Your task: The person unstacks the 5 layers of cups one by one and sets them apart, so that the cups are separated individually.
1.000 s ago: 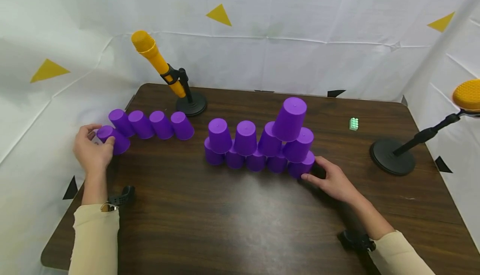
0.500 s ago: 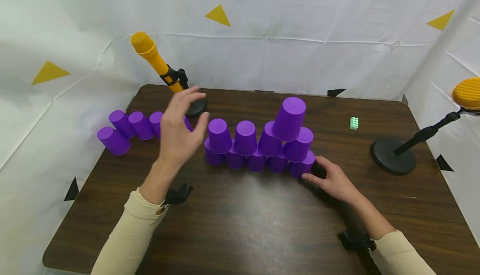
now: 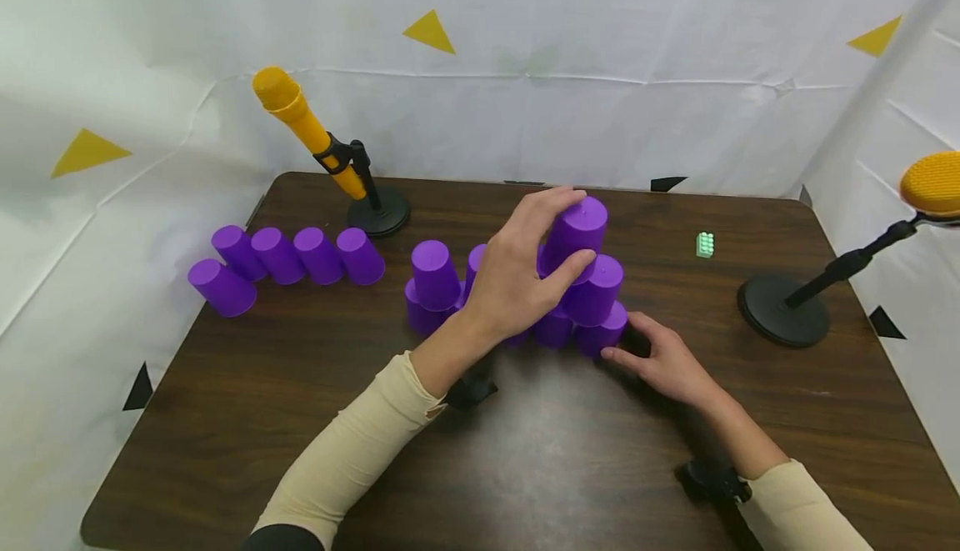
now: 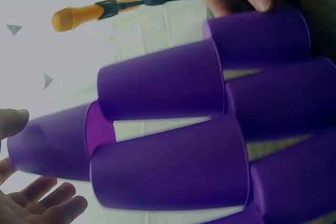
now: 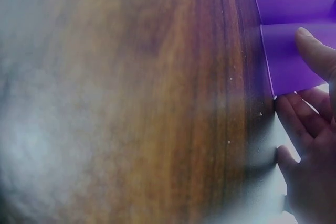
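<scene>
Purple cups stand upside down in a stepped stack on the dark table. My left hand [image 3: 513, 280] is round the single cup on top [image 3: 581, 226], thumb in front and fingers behind. In the left wrist view that top cup [image 4: 55, 140] meets the tier below, with some of its inside showing at the rim. My right hand [image 3: 663, 361] holds the end cup of the bottom row [image 3: 602, 333] at its right side. The right wrist view has the thumb on this cup's wall [image 5: 289, 59] and fingers at its side. My left hand covers the stack's middle.
Several loose purple cups [image 3: 318, 255] stand upside down at the left, one in front [image 3: 222, 288]. A yellow microphone [image 3: 300, 122] on a black stand is behind them. At the right are a small green brick [image 3: 705, 244] and another black stand [image 3: 783, 311] with a yellow head.
My left hand has left the front loose cup at the far left, crossed to the right with nothing in it, and come round the top cup. The right hand has stayed in place.
</scene>
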`<action>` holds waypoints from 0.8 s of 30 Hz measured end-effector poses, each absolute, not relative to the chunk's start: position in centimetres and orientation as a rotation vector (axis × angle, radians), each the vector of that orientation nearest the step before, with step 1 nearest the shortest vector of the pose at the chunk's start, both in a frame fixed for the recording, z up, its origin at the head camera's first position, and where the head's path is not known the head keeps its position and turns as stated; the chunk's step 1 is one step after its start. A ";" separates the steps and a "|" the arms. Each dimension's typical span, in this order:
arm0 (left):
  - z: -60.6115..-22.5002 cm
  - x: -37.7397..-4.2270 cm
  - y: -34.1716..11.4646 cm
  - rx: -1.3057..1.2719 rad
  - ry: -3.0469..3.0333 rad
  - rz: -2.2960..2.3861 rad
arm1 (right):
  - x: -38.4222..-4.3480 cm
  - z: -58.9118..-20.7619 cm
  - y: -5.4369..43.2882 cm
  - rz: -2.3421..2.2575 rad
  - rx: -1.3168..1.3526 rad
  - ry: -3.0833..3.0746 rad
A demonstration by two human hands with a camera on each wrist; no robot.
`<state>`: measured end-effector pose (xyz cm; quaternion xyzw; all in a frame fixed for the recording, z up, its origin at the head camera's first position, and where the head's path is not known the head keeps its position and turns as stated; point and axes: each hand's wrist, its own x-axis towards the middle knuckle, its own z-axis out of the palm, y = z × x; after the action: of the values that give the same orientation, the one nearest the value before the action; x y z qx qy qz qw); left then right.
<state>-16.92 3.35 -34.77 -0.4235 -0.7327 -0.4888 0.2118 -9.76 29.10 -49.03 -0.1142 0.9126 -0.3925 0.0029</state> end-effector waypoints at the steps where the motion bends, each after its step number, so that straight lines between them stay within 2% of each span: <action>1: -34.8 -16.9 3.5 -1.178 -2.031 -1.366 | -9.8 -49.1 29.1 -1.232 -0.357 2.863; 14: -34.5 -15.9 2.6 -1.175 -1.948 -1.464 | -9.7 -49.2 29.2 -1.234 -0.341 2.850; 19: -33.4 -14.5 -1.1 -1.101 -1.868 -1.500 | -9.7 -49.1 29.1 -1.230 -0.329 2.846; 24: -31.7 -13.0 -6.4 -0.820 -1.837 -1.540 | -9.8 -49.0 29.1 -1.227 -0.330 2.852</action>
<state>-12.96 -6.38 -31.71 -0.3088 -0.6919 -0.5799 0.2994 -9.77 29.11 -49.00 -0.1058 0.9134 -0.3930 0.0096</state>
